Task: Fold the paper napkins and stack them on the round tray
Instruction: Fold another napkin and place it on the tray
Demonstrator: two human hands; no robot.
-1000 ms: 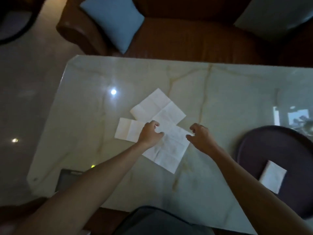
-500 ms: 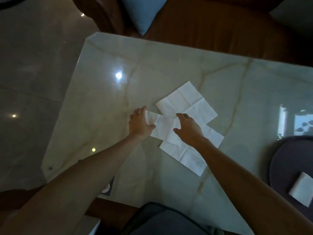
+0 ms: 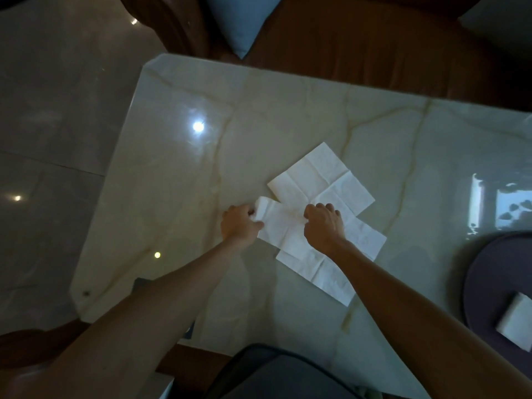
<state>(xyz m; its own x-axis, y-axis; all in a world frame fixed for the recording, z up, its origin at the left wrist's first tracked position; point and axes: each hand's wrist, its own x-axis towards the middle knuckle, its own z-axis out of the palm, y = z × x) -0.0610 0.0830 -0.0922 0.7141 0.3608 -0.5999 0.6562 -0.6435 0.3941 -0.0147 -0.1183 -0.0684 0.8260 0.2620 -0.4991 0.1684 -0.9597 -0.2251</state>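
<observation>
Folding: the second napkin is in hand, judging by the one folded napkin (image 3: 516,323) already lying on the tray (image 3: 489,272) at the right edge of the head view.
Left hand: left hand (image 3: 240,226) has its fingers curled on the left end of the left napkin (image 3: 276,223), where the paper's edge is lifted and rolled over; it pinches that edge.
Right hand: right hand (image 3: 324,223) sits knuckles-up on the same sheet's right part, fingers curled down onto it; whether it pinches or merely pins the paper cannot be told.
Napkins: three open sheets overlap on the tabletop (image 3: 259,125), the left napkin under both hands, a far napkin (image 3: 319,177) beyond them and a near napkin (image 3: 325,263) partly under the right wrist.
Progress: early, with one folded and three to go.
Next move: probably carrying the lifted left edge across to meet the right one, while the sheets beneath stay put.
Care needed: thin paper is likely to drag its neighbours or crease askew, so edges need lining up before pressing flat.
Tray: well apart from the hands, to the right.
</observation>
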